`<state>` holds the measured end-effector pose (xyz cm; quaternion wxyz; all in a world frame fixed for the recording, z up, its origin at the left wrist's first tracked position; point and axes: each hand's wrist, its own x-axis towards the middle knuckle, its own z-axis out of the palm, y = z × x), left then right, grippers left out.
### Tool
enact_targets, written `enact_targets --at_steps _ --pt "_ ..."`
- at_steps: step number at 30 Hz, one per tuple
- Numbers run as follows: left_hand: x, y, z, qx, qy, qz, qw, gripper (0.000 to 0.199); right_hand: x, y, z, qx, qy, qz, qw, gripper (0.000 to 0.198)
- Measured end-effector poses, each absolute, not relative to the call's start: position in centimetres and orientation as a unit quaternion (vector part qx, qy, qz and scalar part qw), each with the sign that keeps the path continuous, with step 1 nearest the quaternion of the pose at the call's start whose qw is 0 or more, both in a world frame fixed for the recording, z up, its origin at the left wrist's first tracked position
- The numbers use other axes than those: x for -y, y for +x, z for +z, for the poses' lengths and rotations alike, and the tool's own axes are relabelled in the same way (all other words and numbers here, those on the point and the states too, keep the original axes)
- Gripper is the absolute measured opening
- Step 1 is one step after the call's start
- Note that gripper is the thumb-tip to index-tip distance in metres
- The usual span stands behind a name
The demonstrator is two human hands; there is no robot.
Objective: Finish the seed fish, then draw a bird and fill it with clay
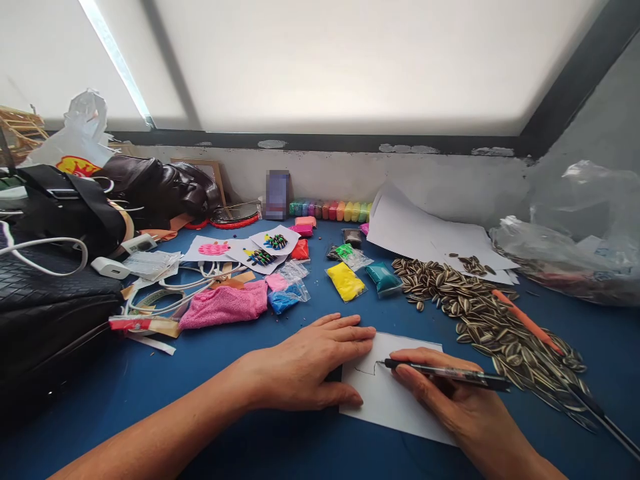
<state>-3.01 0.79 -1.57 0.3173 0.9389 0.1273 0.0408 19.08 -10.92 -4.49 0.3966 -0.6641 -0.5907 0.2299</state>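
Left hand [313,367], spread flat, steadies the paper [387,403] on the blue table [290,443]; I see 1 bent line [365,372], so the drawing looks barely begun; the pen [445,374] meets it, pinched in the right hand [465,407].

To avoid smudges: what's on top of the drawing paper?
Paper shows thin black lines; left hand overlaps its left edge; right hand holds pen above. Parts under hands are hidden.
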Motion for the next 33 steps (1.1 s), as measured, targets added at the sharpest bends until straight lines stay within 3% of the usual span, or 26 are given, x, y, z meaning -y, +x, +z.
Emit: enact_targets --at_steps 17,25,33 --pt "-0.8 -3.0 -1.5 -0.119 0.942 0.046 0.312 0.07 11.3 19.5 -4.0 0.589 -0.649 0.242 0.417 0.027" --pt "-0.8 -2.9 -1.4 -0.132 0.94 0.035 0.313 0.071 11.9 20.1 -2.7 0.613 -0.648 0.161 0.423 0.015" --pt "-0.7 -2.8 -1.5 -0.151 0.935 0.014 0.321 0.076 11.6 20.2 -3.3 0.7 -0.575 0.112 0.408 0.017"
